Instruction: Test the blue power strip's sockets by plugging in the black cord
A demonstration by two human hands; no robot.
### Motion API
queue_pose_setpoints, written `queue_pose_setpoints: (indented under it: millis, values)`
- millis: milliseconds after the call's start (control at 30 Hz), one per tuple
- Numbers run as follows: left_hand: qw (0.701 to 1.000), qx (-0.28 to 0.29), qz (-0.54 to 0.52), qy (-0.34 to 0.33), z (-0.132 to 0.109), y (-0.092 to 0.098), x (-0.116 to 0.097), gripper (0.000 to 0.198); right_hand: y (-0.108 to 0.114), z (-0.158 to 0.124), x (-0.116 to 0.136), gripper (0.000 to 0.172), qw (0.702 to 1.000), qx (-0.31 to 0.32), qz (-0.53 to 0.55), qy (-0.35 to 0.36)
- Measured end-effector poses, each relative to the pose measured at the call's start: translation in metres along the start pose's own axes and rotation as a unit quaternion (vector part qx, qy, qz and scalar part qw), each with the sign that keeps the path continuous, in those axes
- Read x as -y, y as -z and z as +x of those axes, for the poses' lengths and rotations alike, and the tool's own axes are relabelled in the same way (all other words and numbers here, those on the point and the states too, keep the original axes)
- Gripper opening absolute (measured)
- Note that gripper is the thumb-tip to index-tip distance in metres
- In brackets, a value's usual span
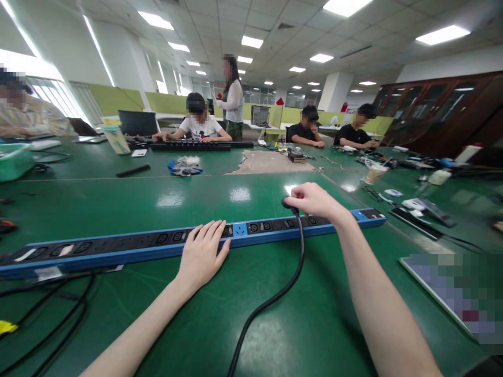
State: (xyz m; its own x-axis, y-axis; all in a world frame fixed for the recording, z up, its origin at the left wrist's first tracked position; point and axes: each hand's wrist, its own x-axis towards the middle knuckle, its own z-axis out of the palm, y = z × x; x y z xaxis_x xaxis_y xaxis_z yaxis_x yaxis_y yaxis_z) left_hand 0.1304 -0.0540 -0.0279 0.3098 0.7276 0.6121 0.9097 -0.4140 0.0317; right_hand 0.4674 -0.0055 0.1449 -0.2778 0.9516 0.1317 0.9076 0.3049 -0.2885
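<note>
Left hand (203, 250) palm down near centre, fingers (207, 229) extended, right hand (312, 200) curled, right of centre, forearms (151, 319) bare

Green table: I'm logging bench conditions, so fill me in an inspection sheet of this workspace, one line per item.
Surface: green table, shiny; ragged-edged tan patch farther back, cause unclear.
Things in work: blue power strip lying across the table; black plug.
Clutter: crumpled gloves, drink cup, green basket.
Hands: left hand rests flat on the strip; right hand grips the plug.
Cables: cord runs from the plug to the near edge of the view; loose cables at left.
Surroundings: five other people, one standing; wooden cabinet.
Spills: nothing seen.
</note>
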Motion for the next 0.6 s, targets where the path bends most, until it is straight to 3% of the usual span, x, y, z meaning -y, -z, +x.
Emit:
queue_pose_setpoints:
  millis: [67, 167, 333, 600]
  values:
    - [1.0, -0.003, -0.002, 0.0, 0.0, 0.0, 0.0, 0.055, 0.019, -0.011, -0.011, 0.044, 0.998, -0.01, 0.057, 0.002]
    - [1.0, -0.004, -0.004, 0.002, -0.001, -0.001, 0.0, 0.055, 0.032, -0.025, -0.031, 0.043, 0.995, 0.028, 0.088, -0.039]
    - [1.0, -0.011, -0.015, 0.0, -0.002, -0.003, 0.001, 0.056, 0.022, -0.029, -0.061, 0.035, 0.98, 0.069, 0.128, -0.134]
    - [1.0, -0.007, -0.01, -0.001, -0.002, -0.002, 0.002, 0.056, 0.006, -0.02, -0.072, 0.035, 0.98, 0.087, 0.163, -0.075]
